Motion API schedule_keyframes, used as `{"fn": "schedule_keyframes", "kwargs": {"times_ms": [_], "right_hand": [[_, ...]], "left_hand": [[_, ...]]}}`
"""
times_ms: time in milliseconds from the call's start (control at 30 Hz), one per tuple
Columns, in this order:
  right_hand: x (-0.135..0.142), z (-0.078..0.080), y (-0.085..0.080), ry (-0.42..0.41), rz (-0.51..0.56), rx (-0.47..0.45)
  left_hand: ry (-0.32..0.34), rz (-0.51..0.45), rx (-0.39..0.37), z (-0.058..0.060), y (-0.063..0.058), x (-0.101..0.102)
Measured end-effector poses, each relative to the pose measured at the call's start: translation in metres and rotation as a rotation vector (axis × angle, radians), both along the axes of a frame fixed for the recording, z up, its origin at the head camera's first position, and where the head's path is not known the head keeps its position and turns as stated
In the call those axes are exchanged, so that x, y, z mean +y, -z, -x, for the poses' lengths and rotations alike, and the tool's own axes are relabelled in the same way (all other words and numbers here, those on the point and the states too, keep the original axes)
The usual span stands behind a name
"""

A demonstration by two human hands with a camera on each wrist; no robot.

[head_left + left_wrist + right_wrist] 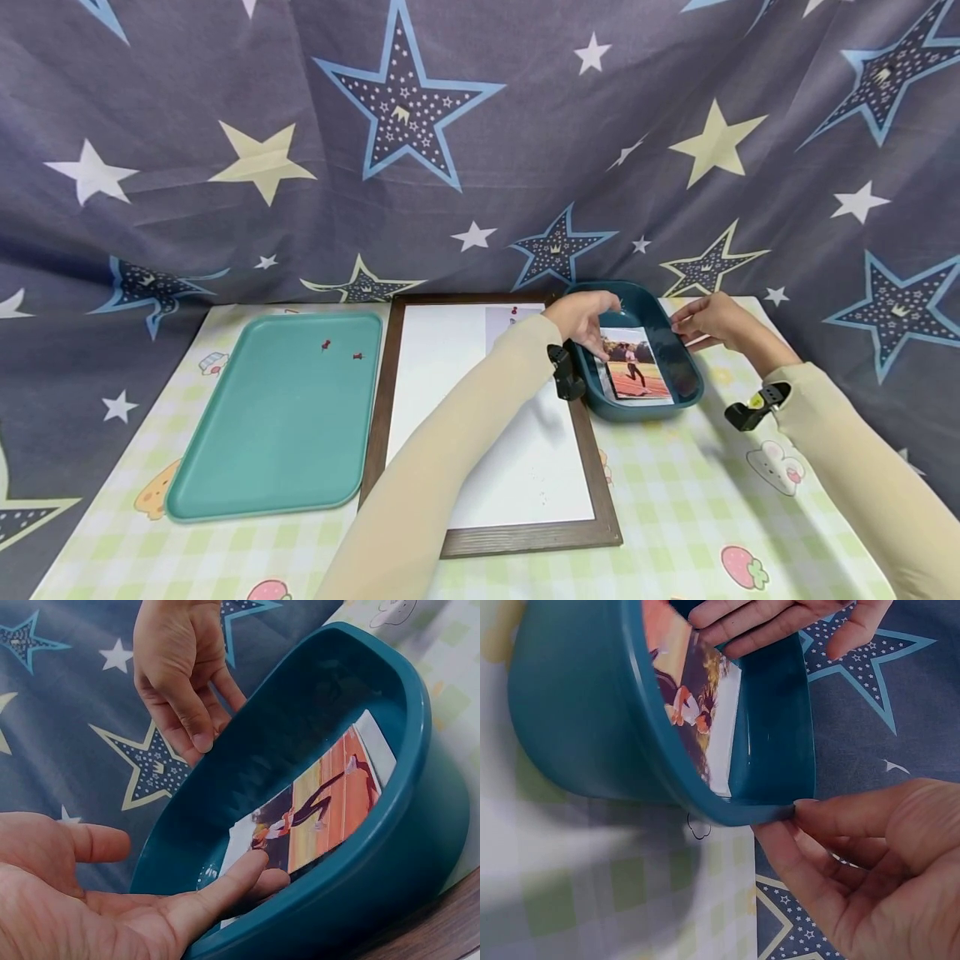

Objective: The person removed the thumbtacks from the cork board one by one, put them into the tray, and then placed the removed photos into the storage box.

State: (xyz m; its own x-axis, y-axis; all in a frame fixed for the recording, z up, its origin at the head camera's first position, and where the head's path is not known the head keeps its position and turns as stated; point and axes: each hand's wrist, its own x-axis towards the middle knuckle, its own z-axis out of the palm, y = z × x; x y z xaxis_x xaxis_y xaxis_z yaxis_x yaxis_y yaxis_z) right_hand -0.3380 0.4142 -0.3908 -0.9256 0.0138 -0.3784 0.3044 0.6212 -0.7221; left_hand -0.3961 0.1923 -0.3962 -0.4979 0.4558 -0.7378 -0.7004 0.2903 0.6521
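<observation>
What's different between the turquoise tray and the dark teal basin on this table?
The turquoise tray is broad and shallow, while the dark teal basin is narrower with high walls. The tray is the lighter color; the basin is darker. The tray holds red pushpins, the basin a photo. The right hand pinches the basin's rim; neither hand touches the tray. Both have rounded corners.

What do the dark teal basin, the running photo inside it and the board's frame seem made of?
Dark teal basin: probably plastic, smooth and lightly glossy, with soft highlights along its rounded rim. Running photo: likely paper or thin card, with a printed face and white border; gloss unclear. Board's frame: wood or wood-look, matte-looking, dark brown with streaky grain.
</observation>
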Motion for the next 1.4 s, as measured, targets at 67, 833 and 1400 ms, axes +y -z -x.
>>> {"fn": "schedule_keyframes", "kwargs": {"times_ms": [67, 833, 1400], "right_hand": [[0.000, 0.000, 0.000, -0.001, 0.003, 0.002], [-0.001, -0.001, 0.000, -0.002, 0.026, -0.001], [0.001, -0.003, 0.001, -0.016, 0.033, 0.016]], "left_hand": [[-0.003, -0.001, -0.001, 0.000, 0.000, -0.001], [-0.013, -0.075, 0.009, -0.007, 0.002, -0.011], [0.105, -0.213, 0.207, -0.010, 0.013, -0.026]]}}
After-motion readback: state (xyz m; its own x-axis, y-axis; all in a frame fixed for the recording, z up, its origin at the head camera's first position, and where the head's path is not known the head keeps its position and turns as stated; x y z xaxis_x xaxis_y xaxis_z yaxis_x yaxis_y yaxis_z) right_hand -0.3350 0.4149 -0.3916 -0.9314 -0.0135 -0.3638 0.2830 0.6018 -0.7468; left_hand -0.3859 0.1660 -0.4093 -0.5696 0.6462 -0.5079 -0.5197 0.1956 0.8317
